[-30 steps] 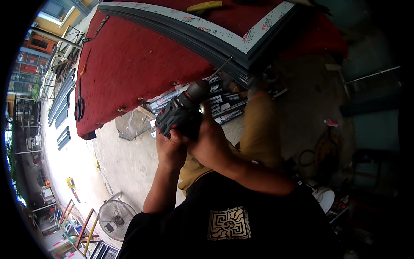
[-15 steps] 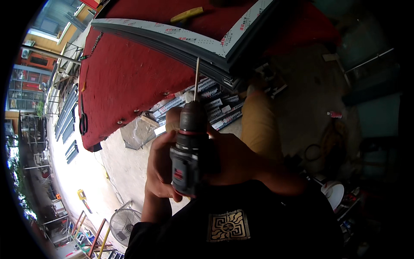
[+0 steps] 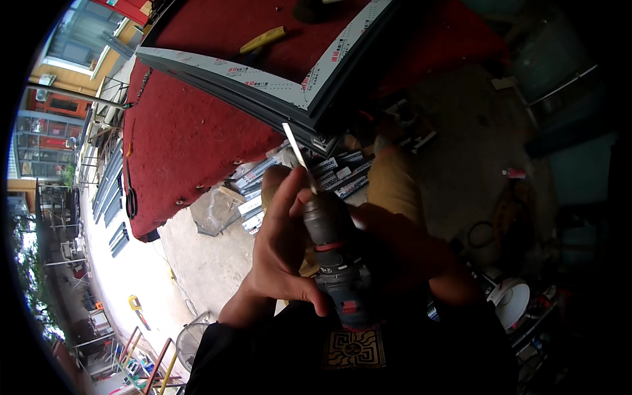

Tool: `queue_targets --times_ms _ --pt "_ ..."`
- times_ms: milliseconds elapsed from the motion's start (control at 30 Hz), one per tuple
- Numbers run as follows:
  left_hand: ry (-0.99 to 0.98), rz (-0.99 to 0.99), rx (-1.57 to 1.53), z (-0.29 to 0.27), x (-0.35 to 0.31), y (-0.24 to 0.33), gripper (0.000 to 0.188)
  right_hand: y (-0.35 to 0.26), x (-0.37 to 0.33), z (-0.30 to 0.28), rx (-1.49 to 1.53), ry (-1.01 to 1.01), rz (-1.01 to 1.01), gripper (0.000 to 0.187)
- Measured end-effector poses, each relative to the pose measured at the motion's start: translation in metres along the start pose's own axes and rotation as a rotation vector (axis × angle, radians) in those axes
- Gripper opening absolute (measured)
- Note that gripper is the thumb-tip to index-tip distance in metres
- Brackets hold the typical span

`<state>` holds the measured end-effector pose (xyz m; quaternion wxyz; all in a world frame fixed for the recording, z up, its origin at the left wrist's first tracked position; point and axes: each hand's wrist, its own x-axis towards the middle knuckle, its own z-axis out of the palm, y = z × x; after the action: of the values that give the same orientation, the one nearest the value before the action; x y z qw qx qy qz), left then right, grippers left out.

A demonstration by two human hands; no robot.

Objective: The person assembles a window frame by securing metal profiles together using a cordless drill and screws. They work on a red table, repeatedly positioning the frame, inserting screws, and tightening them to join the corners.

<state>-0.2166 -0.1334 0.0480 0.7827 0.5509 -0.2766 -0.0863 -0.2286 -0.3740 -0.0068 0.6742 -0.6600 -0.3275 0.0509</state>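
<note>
A dark cordless drill (image 3: 334,260) with a red ring is held in front of my chest, its long thin bit (image 3: 293,143) pointing up and away. My right hand (image 3: 401,247), in deep shadow, is around the drill's far right side; its fingers are mostly hidden. My left hand (image 3: 280,253) closes on the drill from the left, index finger bent by the chuck and the foot of the bit, thumb against the body. Beyond the bit tip lies the corner of a dark metal frame (image 3: 309,117) with white printed film, apart from it as far as I can tell.
The frame rests on a red-covered table (image 3: 191,131) with a yellow-handled tool (image 3: 262,41). Scissors (image 3: 131,199) hang at its left edge. Wrapped profiles (image 3: 345,174) lie on the floor under its corner. A fan (image 3: 191,345) stands lower left, a white round object (image 3: 512,299) lower right.
The drill has come down and right, closer to me, and its bit now tilts left. My left hand has shifted up toward the chuck, index finger raised to the bit.
</note>
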Motion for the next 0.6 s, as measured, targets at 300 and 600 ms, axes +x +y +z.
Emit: queue_targets --times_ms 300,600 --pt "-0.122 0.163 0.421 0.02 0.041 -0.01 0.129 0.02 -0.049 0.002 -0.159 0.267 0.125 0.077" --pt "0.149 0.023 0.594 -0.035 0.106 0.03 0.047 0.026 -0.058 -0.026 -0.114 0.837 0.135 0.059"
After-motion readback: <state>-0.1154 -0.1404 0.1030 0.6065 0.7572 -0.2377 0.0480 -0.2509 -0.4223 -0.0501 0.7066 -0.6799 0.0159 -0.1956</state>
